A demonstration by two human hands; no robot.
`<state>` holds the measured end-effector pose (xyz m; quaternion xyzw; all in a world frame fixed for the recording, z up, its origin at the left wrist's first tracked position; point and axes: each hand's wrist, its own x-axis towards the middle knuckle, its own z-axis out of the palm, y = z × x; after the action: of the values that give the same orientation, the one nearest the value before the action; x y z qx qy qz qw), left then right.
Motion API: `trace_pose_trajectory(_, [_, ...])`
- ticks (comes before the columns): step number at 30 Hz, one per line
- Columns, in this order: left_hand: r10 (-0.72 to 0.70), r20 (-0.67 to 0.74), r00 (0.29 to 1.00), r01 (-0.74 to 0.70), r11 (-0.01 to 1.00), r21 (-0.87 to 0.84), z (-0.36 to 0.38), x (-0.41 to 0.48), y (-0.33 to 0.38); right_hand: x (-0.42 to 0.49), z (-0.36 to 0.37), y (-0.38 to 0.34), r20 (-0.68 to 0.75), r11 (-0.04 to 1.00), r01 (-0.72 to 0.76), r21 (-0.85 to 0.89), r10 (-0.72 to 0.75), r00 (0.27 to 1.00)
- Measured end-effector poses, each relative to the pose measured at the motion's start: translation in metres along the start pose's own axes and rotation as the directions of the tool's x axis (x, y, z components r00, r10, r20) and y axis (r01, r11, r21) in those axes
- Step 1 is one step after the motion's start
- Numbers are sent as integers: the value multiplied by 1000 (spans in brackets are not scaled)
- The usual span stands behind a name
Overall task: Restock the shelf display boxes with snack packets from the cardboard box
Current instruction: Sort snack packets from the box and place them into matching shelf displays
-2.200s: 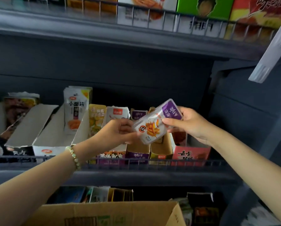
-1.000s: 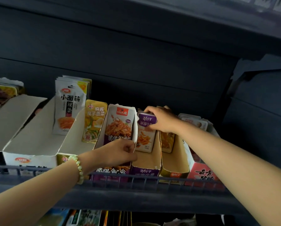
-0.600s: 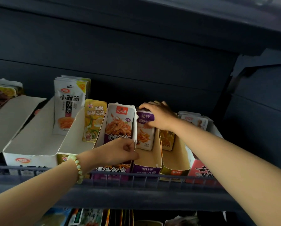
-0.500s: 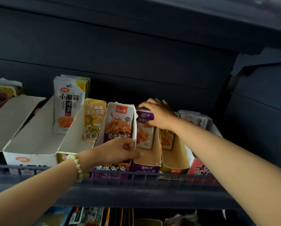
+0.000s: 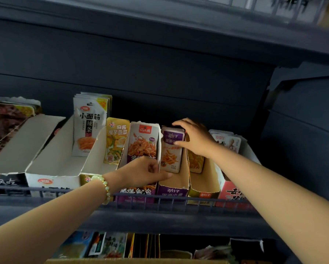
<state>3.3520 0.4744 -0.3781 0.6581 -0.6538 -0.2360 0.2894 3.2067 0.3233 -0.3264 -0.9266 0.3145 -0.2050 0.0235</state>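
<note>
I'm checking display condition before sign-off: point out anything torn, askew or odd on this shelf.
The white display box has ragged, torn top edges and splayed side walls. The purple display box, held by the left hand, has a torn front lip. Purple packets stand upright; nothing spilled.

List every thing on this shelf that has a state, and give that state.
Purple packets, upright in purple box.
Right hand, grips purple packets at top.
Left hand, grips purple box's left wall.
Purple box, open-topped, front part bare.
White packets, upright at back of white box.
White box, open-topped, front part bare.
</note>
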Motion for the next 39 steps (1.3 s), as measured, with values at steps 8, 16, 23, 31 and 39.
trace_pose_trajectory(8, [84,-185,979,-19,945,328,-7,-71,25,-107,-21,-26,93,992,-33,123,22,995])
trace_pose_trajectory(16, [80,-108,991,-23,892,452,16,-206,-13,-243,1,-93,358,964,-104,244,10,934])
trace_pose_trajectory(23, [-138,69,988,90,880,467,68,-282,-65,-286,68,-144,660,925,-233,299,-25,751])
trace_pose_trajectory(31, [-371,332,867,229,890,395,105,-300,-129,-291,158,-158,842,790,-600,125,235,485])
trace_pose_trajectory(39, [-431,403,807,241,865,441,110,-304,-130,-279,210,-168,765,276,-900,337,476,433])
